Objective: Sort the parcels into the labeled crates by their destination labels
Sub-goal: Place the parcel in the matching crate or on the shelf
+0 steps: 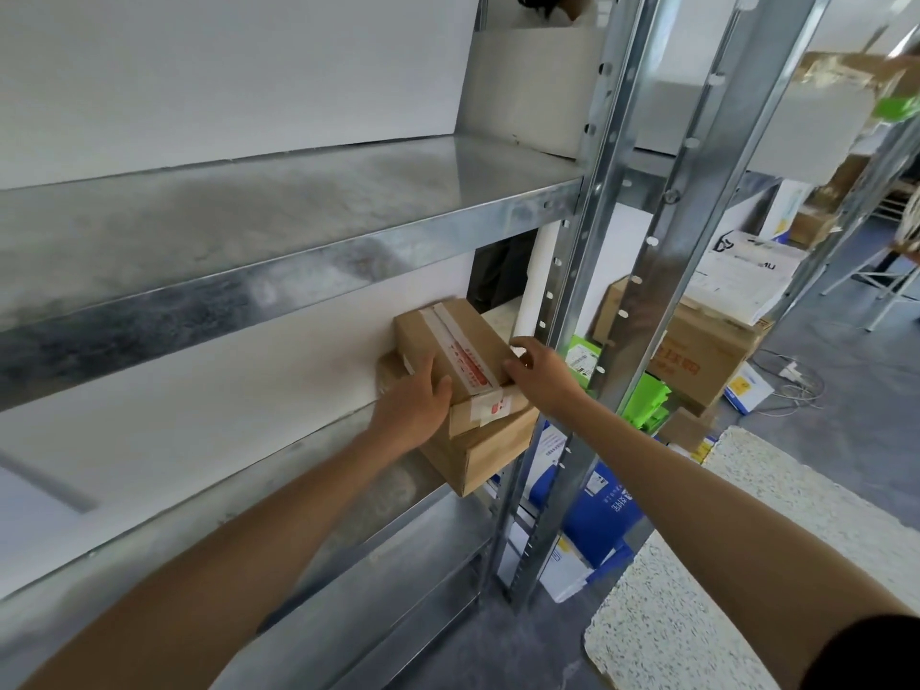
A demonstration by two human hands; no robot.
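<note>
The top parcel (463, 336) of a stack at the shelf's (398, 500) right end is gripped by the left hand (415, 405) and right hand (540, 373), fingers curled round its sides. The lower parcels (478, 453) overhang the edge and could be dragged off if it is slid.

head view, downward, near metal shelving (298, 231)

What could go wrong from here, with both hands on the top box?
The top box sits on a stack whose bottom box seems to overhang the shelf edge; pulling it could drag the stack off. The right hand is close to the steel upright and may knock it.
</note>
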